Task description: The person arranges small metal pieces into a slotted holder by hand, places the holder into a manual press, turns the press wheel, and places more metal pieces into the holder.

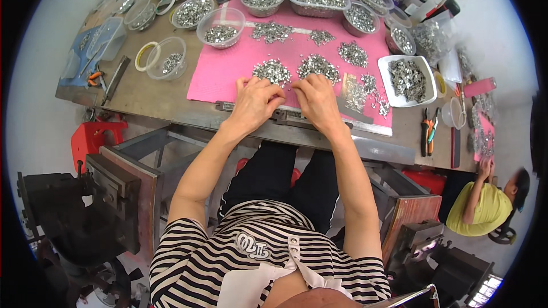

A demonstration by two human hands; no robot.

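Observation:
My left hand (251,102) is closed at the near edge of a pink mat (208,77), thumb and fingers drawn together beside a pile of small silvery metal pieces (272,71). My right hand (317,102) is pinched in the same way, its fingertips by a second pile of metal pieces (317,64). Whatever the fingers grip is too small or hidden to make out. Between and below the hands, a narrow metal bar (279,116) runs along the table edge. A little apart, to the right of my right hand, lie flat pieces (357,97) spread out loosely.
Tubs of metal pieces line the back, among them a rectangular tub (317,10). A white tray (383,74) stands at right, pliers (428,131) near it. A clear bowl (181,60) and yellow tape roll (147,56) sit at left. A co-worker in a yellow shirt (478,208) sits far right.

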